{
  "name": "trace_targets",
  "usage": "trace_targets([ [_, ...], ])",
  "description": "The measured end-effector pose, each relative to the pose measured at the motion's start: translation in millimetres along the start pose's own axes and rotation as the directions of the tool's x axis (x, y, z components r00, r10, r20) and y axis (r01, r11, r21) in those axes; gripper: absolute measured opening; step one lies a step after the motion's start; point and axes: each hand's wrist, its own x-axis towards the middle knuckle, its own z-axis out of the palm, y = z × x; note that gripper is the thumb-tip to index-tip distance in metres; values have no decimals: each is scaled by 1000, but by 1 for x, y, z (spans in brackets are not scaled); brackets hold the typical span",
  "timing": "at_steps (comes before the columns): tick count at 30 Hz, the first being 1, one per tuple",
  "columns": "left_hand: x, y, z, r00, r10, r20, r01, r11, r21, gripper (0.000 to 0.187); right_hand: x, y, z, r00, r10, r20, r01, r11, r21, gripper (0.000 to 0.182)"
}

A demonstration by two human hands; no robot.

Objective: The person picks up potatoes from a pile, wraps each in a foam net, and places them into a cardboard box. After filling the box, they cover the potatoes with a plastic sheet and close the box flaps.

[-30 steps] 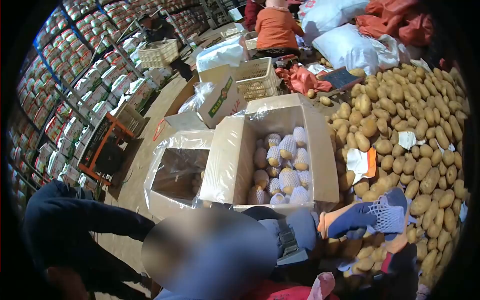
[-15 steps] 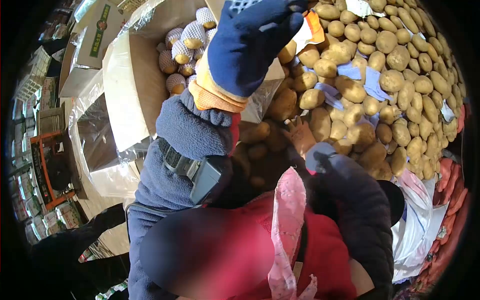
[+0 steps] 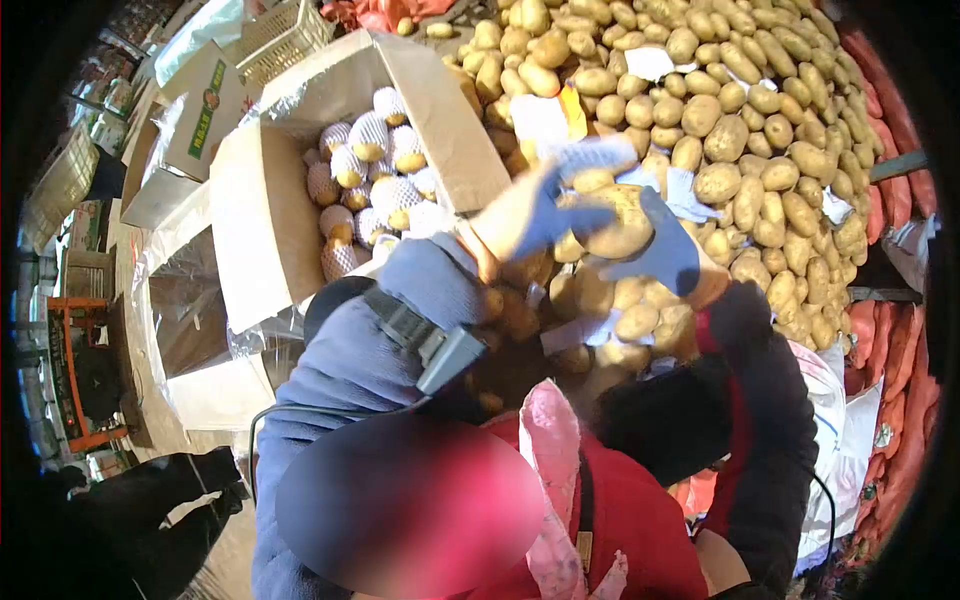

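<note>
My left hand (image 3: 535, 220), in a blue and cream glove, holds a pale foam net sleeve (image 3: 595, 157) beside a large potato (image 3: 618, 224). The large potato sits between my two hands. My right hand (image 3: 668, 250), in a blue-coated glove, grips that potato from the right with its fingers curved round it. Blur hides the exact contact of my left fingertips with the potato. Beneath both hands lie loose potatoes (image 3: 640, 322) and scraps of pale purple foam. To the left, an open cardboard box (image 3: 270, 215) holds several netted potatoes (image 3: 370, 137).
A big heap of potatoes (image 3: 745, 130) fills the right and back. Another carton (image 3: 205, 105) and a cream plastic crate (image 3: 285, 40) stand at the back left. Red mesh sacks (image 3: 895, 350) line the far right. A cable (image 3: 330, 408) runs along my left sleeve.
My left hand has come down and right with the foam net sleeve, away from the box. My right hand has risen from the heap and now holds a large potato.
</note>
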Motion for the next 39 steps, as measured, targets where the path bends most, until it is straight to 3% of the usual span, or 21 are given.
trace_targets([
  [5, -15, 18, 37, 981, 190, 40, -192, 919, 345, 76, 0, -13, 4, 918, 77, -390, -24, 990, 138, 42],
  [7, -12, 4, 38, 978, 193, -77, -173, 963, 208, 82, -9, -31, -1, 912, 46, -408, 88, 949, 304, 35],
  [9, -13, 21, 36, 995, -96, 10, 96, 974, -204, 77, -12, -40, -2, 917, -25, -398, 134, 959, 249, 35],
  [10, -19, 30, 31, 896, -362, 258, 440, 808, -391, 75, -12, -42, 5, 913, -62, -402, 133, 980, 151, 36],
  [12, -31, 38, 42, 916, -316, 249, 402, 710, -578, 74, -10, -47, 41, 928, -178, -328, 117, 974, -196, 37],
  [14, -33, 25, 43, 922, -282, 265, 381, 542, -749, 68, -4, -55, 49, 934, -144, -326, 98, 983, -152, 40],
  [16, -21, 11, 32, 916, -360, 178, 384, 652, -653, 60, -5, -45, 12, 906, -28, -423, 104, 982, 158, 43],
  [19, -2, -5, 14, 982, -189, -29, 159, 894, -419, 54, -8, -29, -14, 890, 73, -449, 128, 908, 400, 48],
  [20, -5, -6, 6, 964, -207, -164, 176, 966, -189, 55, -14, -30, 7, 929, -140, -342, 113, 989, -97, 46],
  [21, -9, -5, -4, 936, -194, -293, 218, 974, 51, 56, -16, -53, 45, 914, -345, -215, 172, 808, -564, 45],
  [23, -7, -7, -53, 920, -145, -364, 183, 980, 72, 56, -15, -66, 47, 947, -139, -289, 70, 969, -237, 39],
  [25, -15, 17, -110, 835, -289, -468, 380, 918, 110, 58, -22, -56, 24, 938, -89, -334, 69, 995, -73, 37],
  [26, -22, 2, -151, 885, -30, -465, 228, 899, 375, 56, -25, -51, 16, 941, -67, -333, 68, 998, -10, 38],
  [27, -30, -15, -181, 854, 40, -519, 128, 951, 283, 59, -32, -53, 13, 935, -50, -352, 57, 998, 12, 37],
  [30, -61, -67, -246, 711, 19, -703, 454, 751, 479, 59, -41, -19, -12, 940, 60, -335, -127, 975, -183, 32],
  [32, -84, -111, -260, 740, -223, -635, 649, 483, 587, 70, -24, -33, 1, 941, 30, -338, -167, 908, -384, 27],
  [33, -95, -131, -267, 737, -338, -586, 675, 329, 660, 78, -15, -41, 7, 940, -31, -340, -158, 844, -512, 23],
  [35, -113, -176, -281, 772, -332, -543, 565, -34, 824, 56, -13, -28, -4, 922, 92, -376, -299, 787, -540, 25],
  [36, -111, -173, -291, 725, -459, -514, 583, 11, 812, 50, -16, -16, -14, 916, 156, -369, -371, 675, -637, 27],
  [37, -115, -209, -321, 632, -566, -530, 653, 20, 757, 42, -20, -3, -11, 925, 60, -376, -278, 782, -558, 29],
  [39, -113, -191, -314, 736, -444, -511, 587, 42, 808, 44, -20, 30, -23, 976, 43, -214, -187, 671, -718, 28],
])
